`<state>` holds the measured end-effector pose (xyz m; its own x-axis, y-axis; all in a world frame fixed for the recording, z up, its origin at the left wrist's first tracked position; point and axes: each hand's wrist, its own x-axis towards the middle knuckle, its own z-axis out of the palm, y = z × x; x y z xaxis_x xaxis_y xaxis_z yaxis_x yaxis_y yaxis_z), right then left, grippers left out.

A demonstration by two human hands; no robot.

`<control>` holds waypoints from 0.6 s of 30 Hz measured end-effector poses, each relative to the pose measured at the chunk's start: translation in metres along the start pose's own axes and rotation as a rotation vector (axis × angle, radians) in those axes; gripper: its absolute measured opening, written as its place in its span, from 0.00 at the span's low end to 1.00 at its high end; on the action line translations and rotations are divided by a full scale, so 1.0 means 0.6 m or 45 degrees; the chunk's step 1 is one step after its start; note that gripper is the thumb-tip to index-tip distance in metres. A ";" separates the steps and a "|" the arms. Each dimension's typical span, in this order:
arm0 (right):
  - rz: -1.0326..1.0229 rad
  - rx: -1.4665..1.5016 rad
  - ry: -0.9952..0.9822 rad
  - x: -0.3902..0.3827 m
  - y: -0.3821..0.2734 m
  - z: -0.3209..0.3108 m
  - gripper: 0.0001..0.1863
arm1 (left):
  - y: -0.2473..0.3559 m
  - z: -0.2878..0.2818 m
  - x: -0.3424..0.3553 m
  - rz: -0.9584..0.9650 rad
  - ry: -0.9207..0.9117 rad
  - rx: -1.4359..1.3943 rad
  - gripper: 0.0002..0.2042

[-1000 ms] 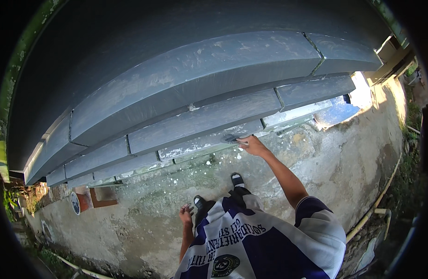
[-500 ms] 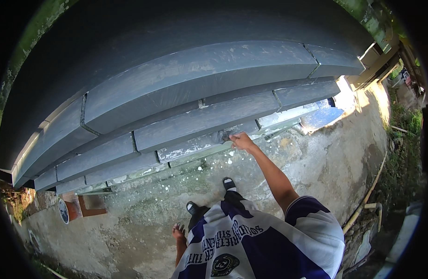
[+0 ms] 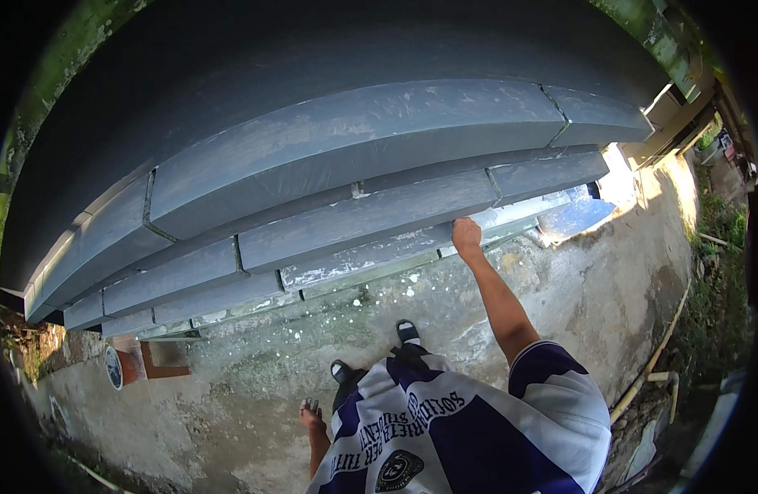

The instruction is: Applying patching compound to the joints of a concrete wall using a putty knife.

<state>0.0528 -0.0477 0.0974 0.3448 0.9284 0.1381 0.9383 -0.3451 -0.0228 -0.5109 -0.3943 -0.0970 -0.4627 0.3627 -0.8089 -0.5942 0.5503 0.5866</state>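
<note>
My right hand [image 3: 467, 235] is closed, its fingers curled against a low wall course under an overhanging grey band. Whatever it grips is hidden behind the fingers. The wall is made of stepped, grey-painted blocks [image 3: 371, 202] with dark joints between them. Just left of the hand, a lower block [image 3: 362, 257] shows patchy grey over white; to its right lies a paler block [image 3: 511, 212]. My left hand [image 3: 311, 413] hangs low beside my leg, holding nothing, with its fingers apart.
A rough concrete floor [image 3: 255, 412] spotted with white runs along the wall. At the left stand a reddish bucket [image 3: 118, 367] and a brown box [image 3: 165, 360]. A blue sheet [image 3: 575, 216] lies by the wall's right end. Pipes [image 3: 655, 350] and plants edge the right side.
My right hand has moved right along the lower course, past a joint. A dark grey patch by its fingers earlier is now out of sight. My left hand has shifted slightly.
</note>
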 end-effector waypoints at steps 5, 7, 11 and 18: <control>-0.568 0.006 -0.156 -0.116 -0.187 -0.007 0.07 | -0.055 0.027 0.001 -0.089 -0.078 -0.033 0.19; -0.604 0.157 -0.170 -0.113 -0.193 -0.018 0.08 | -0.066 0.033 0.006 -0.178 -0.044 -0.389 0.21; -0.244 0.998 -0.271 -0.100 -0.124 -0.011 0.14 | -0.057 0.071 -0.024 -0.160 -0.038 -0.474 0.23; 0.468 0.397 0.183 -0.026 0.062 0.005 0.14 | -0.012 0.097 -0.055 -0.028 0.012 -0.441 0.23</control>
<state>0.0826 -0.0746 0.0913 0.6675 0.7173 0.1997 0.7262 -0.5678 -0.3876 -0.4532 -0.3666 -0.0767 -0.4521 0.3458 -0.8222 -0.7914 0.2697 0.5486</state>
